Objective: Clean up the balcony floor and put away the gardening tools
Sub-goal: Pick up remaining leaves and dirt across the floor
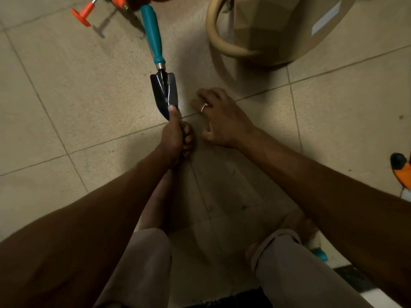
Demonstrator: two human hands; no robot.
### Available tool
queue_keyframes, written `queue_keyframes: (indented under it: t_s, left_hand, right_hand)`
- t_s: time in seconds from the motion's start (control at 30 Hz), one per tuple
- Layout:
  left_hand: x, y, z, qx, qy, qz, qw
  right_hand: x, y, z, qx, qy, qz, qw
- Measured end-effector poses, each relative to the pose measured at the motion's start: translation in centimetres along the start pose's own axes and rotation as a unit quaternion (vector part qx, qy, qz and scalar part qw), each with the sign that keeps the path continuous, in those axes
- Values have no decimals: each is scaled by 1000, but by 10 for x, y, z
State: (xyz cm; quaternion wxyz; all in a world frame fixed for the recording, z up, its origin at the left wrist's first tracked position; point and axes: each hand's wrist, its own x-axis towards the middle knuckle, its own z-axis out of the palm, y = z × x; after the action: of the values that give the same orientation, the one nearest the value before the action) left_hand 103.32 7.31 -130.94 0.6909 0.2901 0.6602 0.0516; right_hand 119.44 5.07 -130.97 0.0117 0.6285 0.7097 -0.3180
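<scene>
A hand trowel [165, 88] with a black blade and a teal handle [153, 34] lies pointing away from me over the beige tiled floor [77, 96]. My left hand [178, 138] grips the tip of the blade, thumb pressed on top of it and fingers curled beneath. My right hand [219, 121], with a ring on one finger, rests just right of the blade, its fingers loosely bent down onto the floor. Nothing shows in its grasp.
A beige watering can [278, 30] with a looped handle stands at the upper right. An orange-handled tool [83, 15] lies at the top left. An orange and black object [402, 172] shows at the right edge. My bent knees fill the bottom of the view.
</scene>
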Motion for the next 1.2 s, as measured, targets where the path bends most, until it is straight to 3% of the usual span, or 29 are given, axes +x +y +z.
queue_keyframes:
  t_s: [0.1, 0.17, 0.53, 0.63, 0.7, 0.77, 0.83, 0.87, 0.93, 1.07, 1.2]
  left_hand:
    - [-1, 4, 0, 7, -3, -14, 1000]
    - [0, 4, 0, 5, -6, -21, 1000]
    - [-7, -3, 11, 14, -21, -86, 996]
    - [-12, -3, 14, 20, -3, -90, 996]
    - [-16, -2, 16, 18, 19, -96, 995]
    - [-21, 2, 19, 7, 39, -104, 994]
    - [-26, 5, 23, -4, 51, -110, 993]
    - [-28, 7, 27, -10, 48, -114, 992]
    - [-33, 12, 34, -22, 25, -115, 993]
    - [-35, 22, 48, -52, -94, -88, 990]
    - [-28, 19, 50, -23, -112, -59, 992]
  right_hand:
    - [4, -9, -4, -82, -51, -25, 995]
    - [1, -8, -4, -104, -28, -43, 993]
    - [-26, 6, 20, -91, 5, -92, 992]
    - [-29, 2, 18, -28, 11, -45, 999]
    - [-31, 0, 14, 63, 12, 62, 996]
    - [-36, -2, 4, 237, 39, 233, 942]
    - [-42, -6, -5, 431, 89, 336, 833]
    - [-46, -10, -12, 502, 108, 349, 784]
    - [-52, -24, -21, 564, 133, 325, 747]
    - [-61, -46, -27, 526, 146, 267, 794]
    - [-64, -42, -23, 362, 177, 218, 889]
